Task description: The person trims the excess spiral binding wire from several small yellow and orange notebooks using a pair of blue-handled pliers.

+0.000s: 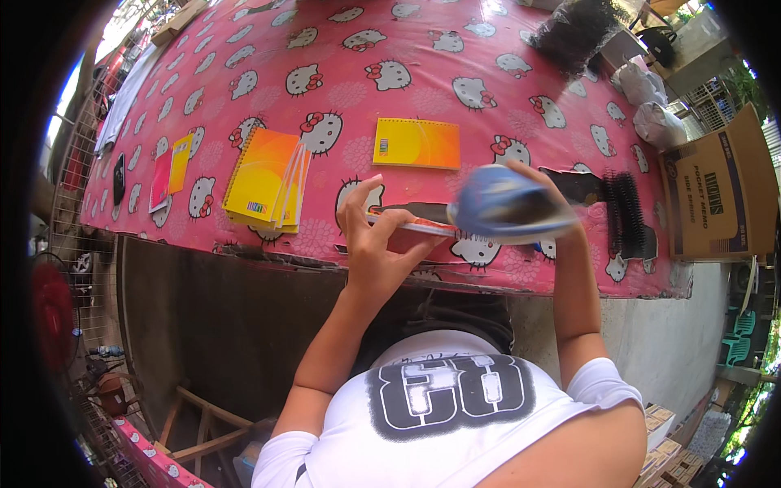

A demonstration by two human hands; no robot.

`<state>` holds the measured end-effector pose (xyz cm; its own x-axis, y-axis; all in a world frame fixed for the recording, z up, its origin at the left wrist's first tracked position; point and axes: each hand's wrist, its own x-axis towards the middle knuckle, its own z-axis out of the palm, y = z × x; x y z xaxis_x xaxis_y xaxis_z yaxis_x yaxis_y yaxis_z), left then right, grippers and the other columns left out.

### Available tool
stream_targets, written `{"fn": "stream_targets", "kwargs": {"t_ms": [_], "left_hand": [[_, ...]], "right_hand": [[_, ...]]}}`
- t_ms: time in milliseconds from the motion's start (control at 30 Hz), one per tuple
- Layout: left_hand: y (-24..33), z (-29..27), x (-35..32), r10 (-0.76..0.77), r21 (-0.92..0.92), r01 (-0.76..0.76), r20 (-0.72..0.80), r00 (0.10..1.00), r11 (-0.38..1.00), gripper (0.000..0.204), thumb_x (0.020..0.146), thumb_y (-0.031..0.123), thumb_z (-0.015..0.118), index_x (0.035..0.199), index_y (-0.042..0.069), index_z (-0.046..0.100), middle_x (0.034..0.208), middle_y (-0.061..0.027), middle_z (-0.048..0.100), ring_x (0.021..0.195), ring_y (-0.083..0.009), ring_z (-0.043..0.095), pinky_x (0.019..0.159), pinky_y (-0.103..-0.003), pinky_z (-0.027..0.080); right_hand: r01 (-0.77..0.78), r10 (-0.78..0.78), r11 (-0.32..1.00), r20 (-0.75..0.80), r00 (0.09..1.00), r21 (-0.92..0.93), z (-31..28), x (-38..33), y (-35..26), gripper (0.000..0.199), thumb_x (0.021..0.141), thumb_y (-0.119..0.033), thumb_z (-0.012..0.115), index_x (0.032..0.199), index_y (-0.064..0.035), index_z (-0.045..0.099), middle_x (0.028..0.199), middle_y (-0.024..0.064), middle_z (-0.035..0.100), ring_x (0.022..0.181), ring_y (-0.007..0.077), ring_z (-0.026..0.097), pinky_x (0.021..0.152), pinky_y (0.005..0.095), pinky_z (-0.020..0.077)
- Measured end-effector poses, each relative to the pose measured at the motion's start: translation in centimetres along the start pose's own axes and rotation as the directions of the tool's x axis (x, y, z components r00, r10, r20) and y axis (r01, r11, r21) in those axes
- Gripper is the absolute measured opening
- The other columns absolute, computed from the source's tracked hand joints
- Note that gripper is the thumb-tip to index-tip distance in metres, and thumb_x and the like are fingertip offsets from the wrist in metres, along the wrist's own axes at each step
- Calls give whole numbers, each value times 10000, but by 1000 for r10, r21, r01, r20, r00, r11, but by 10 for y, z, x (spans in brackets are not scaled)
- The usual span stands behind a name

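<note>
My left hand (376, 248) is closed on the end of a thin pad (429, 225), seen nearly edge-on at the table's near side, with some red-orange on its cover. In my right hand (547, 193) is a blue rounded object (496, 199) with a dark middle. Motion smears it, so its kind is unclear; it is at the pad's right end, and I cannot tell whether they touch. Just beyond lies a yellow-orange spiral notebook (416, 144). A fanned stack of similar notebooks (262, 179) rests to the left.
Black spiral coils (625, 213) lie right of my right hand, with a black tangled heap (573, 37) farther back. A brown cardboard box (716, 191) stands at the right edge. Far left are a pink-and-yellow notebook pair (168, 171) and a small black object (119, 179). Pink patterned covering (350, 98) spans the table.
</note>
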<state>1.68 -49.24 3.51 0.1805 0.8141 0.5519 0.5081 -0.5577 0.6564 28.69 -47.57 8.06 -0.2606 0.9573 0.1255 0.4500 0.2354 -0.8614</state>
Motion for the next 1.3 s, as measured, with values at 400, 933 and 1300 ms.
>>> {"fn": "stream_targets", "kwargs": {"t_ms": [400, 933, 1300], "left_hand": [[-7, 2, 5, -116, -176, 122, 44, 992, 977, 354, 611, 191, 900, 850, 68, 670, 1337, -150, 436, 1123, -324, 526, 877, -419, 483], [-30, -7, 4, -172, -418, 155, -3, 985, 895, 439, 694, 69, 835, 1077, 52, 622, 1210, -141, 541, 1090, -240, 586, 882, -363, 518], [-45, -21, -5, -307, -755, 292, 125, 943, 588, 396, 793, -148, 675, 1171, -45, 619, 1130, -110, 619, 1022, -168, 620, 866, -275, 539]], "right_hand": [[-97, 88, 986, 75, 993, 132, 6, 4, -1, 342, 830, -194, 719, 1089, -6, 598, 1006, 51, 639, 905, 86, 587, 806, 320, 514], [-193, 146, 827, 131, 981, 528, 32, 31, -10, 467, 685, -71, 803, 1090, -16, 578, 952, 73, 668, 910, 160, 649, 790, 334, 535], [45, -61, 996, -232, 971, -75, 31, 38, -2, 447, 690, -85, 772, 1089, -26, 580, 903, 112, 670, 836, 215, 670, 726, 330, 536]]}}
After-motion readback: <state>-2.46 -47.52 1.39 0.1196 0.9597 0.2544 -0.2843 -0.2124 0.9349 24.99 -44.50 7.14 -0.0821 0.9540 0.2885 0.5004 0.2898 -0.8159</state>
